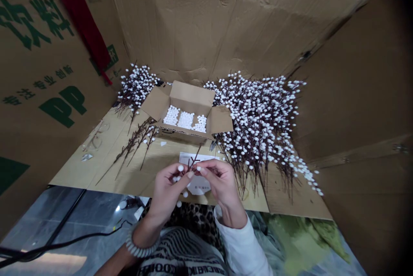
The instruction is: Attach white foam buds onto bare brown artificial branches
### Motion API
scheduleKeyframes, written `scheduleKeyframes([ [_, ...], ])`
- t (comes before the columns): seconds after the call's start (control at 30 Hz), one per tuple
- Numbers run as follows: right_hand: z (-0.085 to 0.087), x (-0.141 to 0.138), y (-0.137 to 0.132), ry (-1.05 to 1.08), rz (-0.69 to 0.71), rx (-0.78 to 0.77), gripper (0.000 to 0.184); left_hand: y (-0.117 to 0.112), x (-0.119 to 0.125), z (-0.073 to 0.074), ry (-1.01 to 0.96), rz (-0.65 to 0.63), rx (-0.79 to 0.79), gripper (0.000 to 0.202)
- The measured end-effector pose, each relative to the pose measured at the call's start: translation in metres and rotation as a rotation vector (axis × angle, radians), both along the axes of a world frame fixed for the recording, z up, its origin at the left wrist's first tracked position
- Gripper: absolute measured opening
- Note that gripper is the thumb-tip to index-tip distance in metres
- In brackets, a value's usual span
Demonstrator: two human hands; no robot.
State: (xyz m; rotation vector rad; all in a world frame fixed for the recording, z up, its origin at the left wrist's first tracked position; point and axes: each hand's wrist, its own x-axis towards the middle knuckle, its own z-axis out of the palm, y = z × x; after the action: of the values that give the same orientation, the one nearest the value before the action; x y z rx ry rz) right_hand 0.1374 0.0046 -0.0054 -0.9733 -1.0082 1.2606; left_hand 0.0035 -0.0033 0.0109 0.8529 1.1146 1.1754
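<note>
My left hand and my right hand meet over the near edge of a cardboard sheet. Together they pinch a thin dark twig that carries small white foam balls. My left fingers curl round the twig's lower part, with white balls showing between them. My right thumb and forefinger press a white ball at the twig. A white card lies on the cardboard just under both hands.
A small open carton of white foam balls stands behind the hands. A big heap of finished white-budded twigs lies to the right, a smaller bunch at the back left, bare twigs beside it. Cardboard walls surround everything. A black cable crosses the floor.
</note>
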Motion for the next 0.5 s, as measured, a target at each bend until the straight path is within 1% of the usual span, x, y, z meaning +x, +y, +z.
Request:
scheduleKeyframes([
  [0.1,0.0008,-0.0003,0.0004,0.004,0.003,-0.013,0.014,-0.0003,-0.0001,-0.0006,0.001,-0.003,-0.011,0.022],
  [0.27,0.0023,-0.0016,0.0016,0.030,-0.006,-0.016,0.015,-0.0001,-0.0002,-0.0028,0.011,0.007,0.024,0.019],
  [0.5,-0.0022,-0.0019,0.0001,0.024,-0.011,-0.019,0.014,0.0007,0.0003,-0.0028,0.003,0.001,0.012,0.018],
])
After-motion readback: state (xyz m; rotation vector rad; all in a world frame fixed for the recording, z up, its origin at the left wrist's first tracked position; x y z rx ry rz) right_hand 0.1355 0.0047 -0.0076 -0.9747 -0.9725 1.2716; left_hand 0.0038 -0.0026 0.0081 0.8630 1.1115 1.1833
